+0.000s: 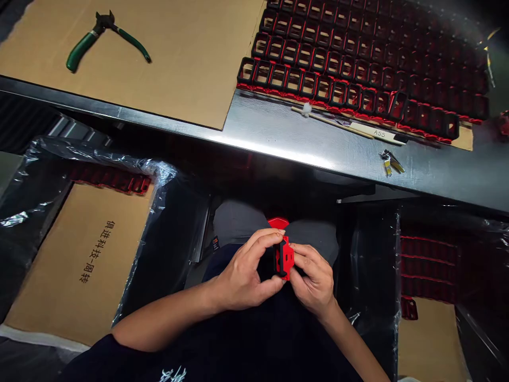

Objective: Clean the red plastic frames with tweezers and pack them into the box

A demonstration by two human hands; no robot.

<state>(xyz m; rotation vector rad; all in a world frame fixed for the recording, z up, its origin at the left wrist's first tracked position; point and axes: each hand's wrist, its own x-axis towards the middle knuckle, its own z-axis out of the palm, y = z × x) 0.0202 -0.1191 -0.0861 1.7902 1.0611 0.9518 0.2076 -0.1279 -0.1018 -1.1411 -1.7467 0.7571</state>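
Above my lap, a small red and black plastic frame [287, 258] is held upright between both hands. My left hand [248, 270] grips it at its top and bottom edges, thumb below and fingers above. The fingers of my right hand [314, 276] are closed against its red right side, and their tips are partly hidden. The black rim of the frame faces left, towards my left palm. Rows of similar red and black frames [324, 87] stand on the metal table [254, 119] ahead.
Green-handled cutting pliers [105, 24] lie on a cardboard sheet [178, 63]. Near the table's front edge are a thin stick [338, 124], a pen-like item marked A55 [377, 131] and small metal pieces [392, 162]. Plastic-lined boxes with cardboard [87, 239] and frames [427, 265] flank me.
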